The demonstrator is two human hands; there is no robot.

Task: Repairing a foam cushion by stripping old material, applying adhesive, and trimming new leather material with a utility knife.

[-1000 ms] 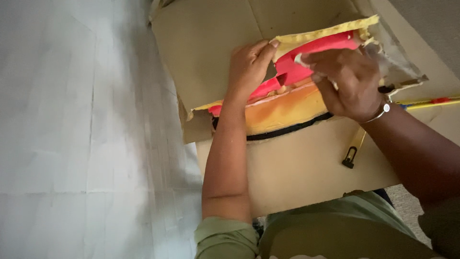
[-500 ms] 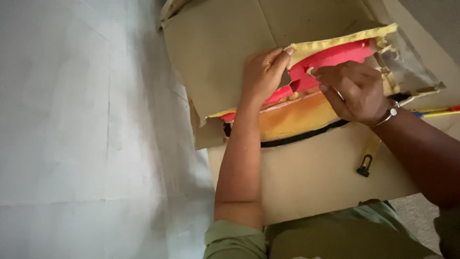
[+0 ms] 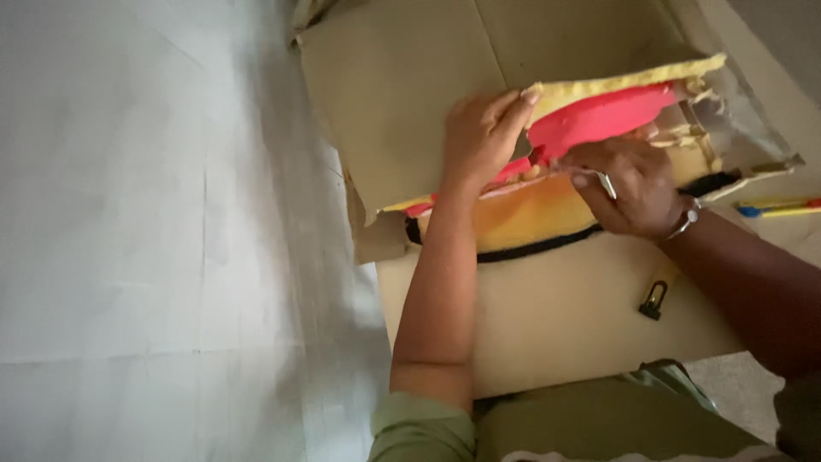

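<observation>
Matt brown cardboard sheets (image 3: 556,316) lie under a rough-edged yellow foam panel (image 3: 624,81) with a smooth red layer (image 3: 599,120); a metal bracelet (image 3: 687,220) gleams.

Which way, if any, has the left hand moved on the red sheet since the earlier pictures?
Cannot tell. The camera itself shifted; against the red sheet and the cardboard under it, the left hand grips the same left end as before.

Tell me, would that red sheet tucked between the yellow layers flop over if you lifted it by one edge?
Probably it would. The red sheet looks thin and curves where the left hand and right hand part the yellow layers, so it likely bends easily. It seems light too. Its matte surface suggests little slipping.
</observation>
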